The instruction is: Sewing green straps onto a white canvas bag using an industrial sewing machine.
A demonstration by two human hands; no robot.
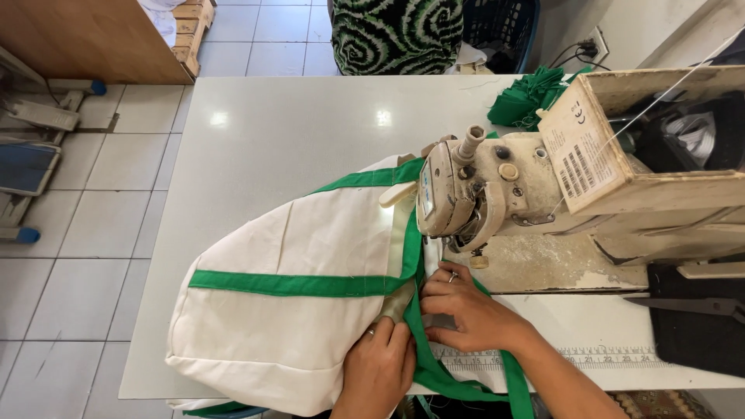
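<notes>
A cream canvas bag (295, 310) with green trim lay on the white table (272, 132), left of a worn sewing machine (497, 190). The left hand (379, 368) pressed flat on it; the right hand (469, 314) pinched its green strap (434, 372) near the needle.

Cream bag (295, 310) is looking like matt, coarse-woven canvas w/ smooth green cloth trim (303, 284). Sewing machine head (481, 190) is showing chipped, grimy cream paint over metal, prob. cast. Table (272, 132) is gleaming: smooth, glossy grey laminate reflecting lights. Box (621, 140) beside the machine is appearing as raw, matt wood. Floor tiles (85, 256) are looking smooth, semi-gloss. Scissors (691, 305) are reading as dark metal.
</notes>
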